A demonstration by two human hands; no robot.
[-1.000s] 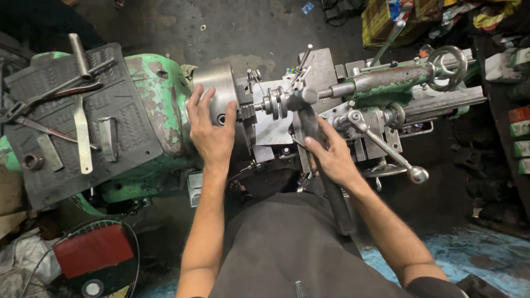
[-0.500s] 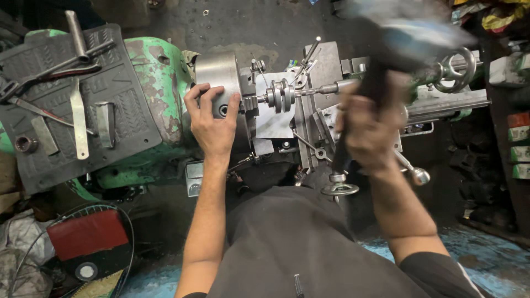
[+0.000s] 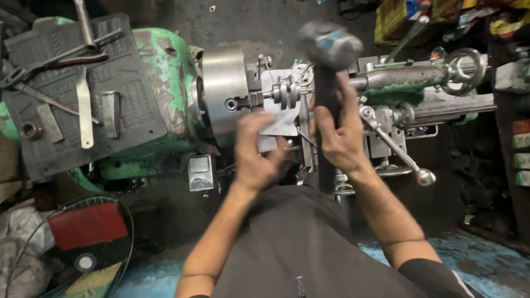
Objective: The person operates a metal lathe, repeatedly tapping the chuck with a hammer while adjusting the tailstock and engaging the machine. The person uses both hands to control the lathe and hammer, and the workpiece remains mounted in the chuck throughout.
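— While the right hand [image 3: 341, 138] is wrapped tight round the dark handle of the hammer [image 3: 327, 72], which way does the tool run?

— Its long axis runs nearly straight away from the person: the handle goes from just in front of the dark apron up over the lathe carriage, and the blurred grey head is at the far end, above the round grooved workpiece [image 3: 287, 91] that sticks out of the steel chuck [image 3: 223, 96]. The head points away from the body, toward the far side of the machine.

— And the left hand [image 3: 255, 152]?

— Open, fingers loosely spread, holding nothing. It hangs just below the chuck and the workpiece, near a pale flat plate; it is blurred, so I cannot tell whether the fingertips touch anything. The two hands are apart, side by side.

— What differs from half a second ago?

— Then the left hand lay on the face of the chuck; now it has come off it and sits nearer the body. The hammer was raised high to the right, its head a smear above the tailstock [image 3: 408, 77]; now the head has swung over toward the workpiece. A second ago the right hand was low on the carriage by the ball-ended lever [image 3: 395, 146].

— Anything beside the green headstock [image 3: 163, 72]?

— A grey tray [image 3: 127, 110] with wrenches lying on it, to the left.
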